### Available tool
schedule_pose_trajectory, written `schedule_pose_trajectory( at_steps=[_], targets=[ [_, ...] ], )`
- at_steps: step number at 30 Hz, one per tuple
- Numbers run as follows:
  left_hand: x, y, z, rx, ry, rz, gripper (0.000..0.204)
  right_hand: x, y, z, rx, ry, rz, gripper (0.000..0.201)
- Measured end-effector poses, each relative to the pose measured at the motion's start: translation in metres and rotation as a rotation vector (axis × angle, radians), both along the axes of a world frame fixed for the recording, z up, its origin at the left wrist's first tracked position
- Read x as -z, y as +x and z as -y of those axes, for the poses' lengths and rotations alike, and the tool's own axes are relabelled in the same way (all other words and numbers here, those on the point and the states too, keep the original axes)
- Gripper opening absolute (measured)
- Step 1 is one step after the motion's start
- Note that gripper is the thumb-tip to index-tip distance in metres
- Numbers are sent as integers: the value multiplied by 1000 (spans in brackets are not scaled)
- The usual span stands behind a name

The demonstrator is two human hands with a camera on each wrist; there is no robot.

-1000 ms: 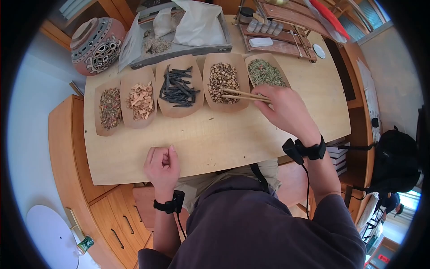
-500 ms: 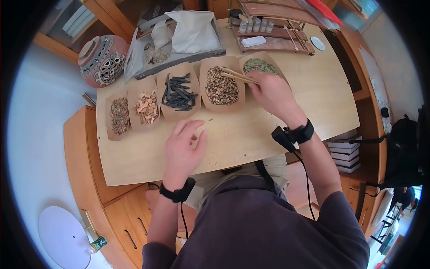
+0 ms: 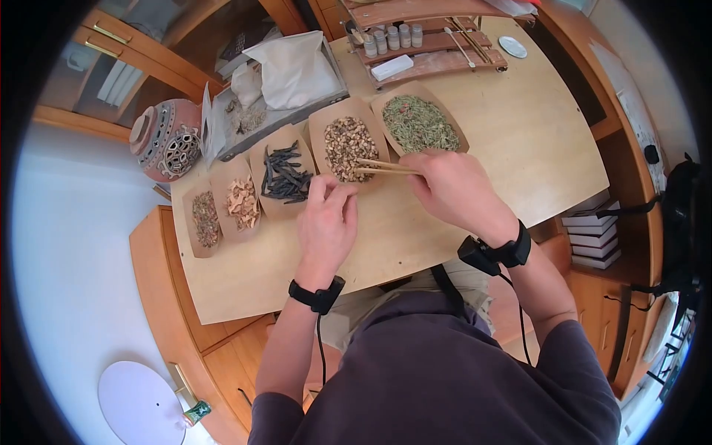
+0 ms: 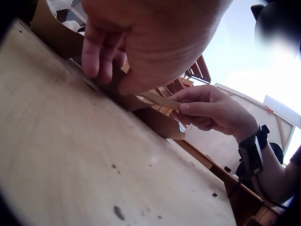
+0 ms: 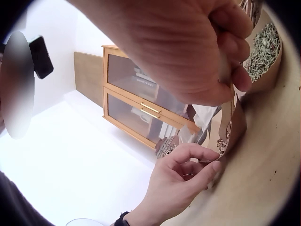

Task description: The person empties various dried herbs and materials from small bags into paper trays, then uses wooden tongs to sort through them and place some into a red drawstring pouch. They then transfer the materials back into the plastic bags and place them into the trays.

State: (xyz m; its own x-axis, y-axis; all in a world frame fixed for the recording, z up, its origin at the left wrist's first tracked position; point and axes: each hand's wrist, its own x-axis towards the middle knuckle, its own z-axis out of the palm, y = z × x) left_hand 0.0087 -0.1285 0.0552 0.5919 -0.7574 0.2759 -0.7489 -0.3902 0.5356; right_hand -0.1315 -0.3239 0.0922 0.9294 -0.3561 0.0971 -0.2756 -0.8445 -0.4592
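Observation:
My right hand [image 3: 456, 185] holds wooden tweezers [image 3: 389, 167]. Their two tips dip into chopped brown-and-cream dried pieces [image 3: 348, 139] in a brown paper tray [image 3: 317, 122]. Thumb and index finger of my left hand [image 3: 326, 222] pinch the near rim of this same tray, as the right wrist view shows. Beside it on the left is a tray of dark dried strips [image 3: 285, 174]. A tray of green dried herb [image 3: 419, 122] stands to the right, just beyond my right hand.
Trays of pale chips [image 3: 242, 202] and mixed reddish-green bits [image 3: 205, 219] stand at left. Behind are a pierced clay pot [image 3: 167, 141], a grey box [image 3: 326, 78] with white bags, and a wooden rack [image 3: 437, 55] with small jars. A small white dish [image 3: 512, 47] lies far right.
My left hand has risen from the table's front edge to the tray of chopped pieces and taken its rim. The tweezers have shifted to that tray's near side. The head view has swung round.

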Motion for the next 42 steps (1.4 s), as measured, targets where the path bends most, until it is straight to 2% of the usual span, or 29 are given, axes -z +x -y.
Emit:
schedule_pose_trajectory(
  at_steps=[2,5,8,11,16,20,23,26,29,35,38,42],
  targets=[
    [5,2,1,6,11,-5,10,6,2,5,32,-77,-38,23],
    [5,-1,-1,33,-21,50,8,11,15,8,107,-74,82,23],
    [1,-4,-5,91,-34,121,11,19,27,7,137,-43,-10,23],
    [-2,-8,-13,106,-62,75,16,11,23,-3,121,34,157,15],
    [-8,-12,-45,-141,-136,-183,19,-2,-2,-8,119,267,279,26],
    [9,11,-95,-374,-257,-347,14,2,-21,-13,128,419,276,29],
    [4,30,-134,-626,-229,-690,23,6,-33,-18,139,547,264,26],
    [-12,49,-155,-694,-259,-1145,36,16,-43,-21,131,626,268,25],
    [-1,72,-168,-672,-337,-1382,43,10,-44,-26,129,645,196,25],
    [23,107,-162,-672,-390,-1477,34,-8,-47,-35,116,612,136,23],
    [23,107,-159,-672,-381,-1479,31,4,-51,-39,121,713,230,24],
    [23,102,-162,-614,-435,-1398,32,-1,-48,-47,100,816,196,20]
  ],
)
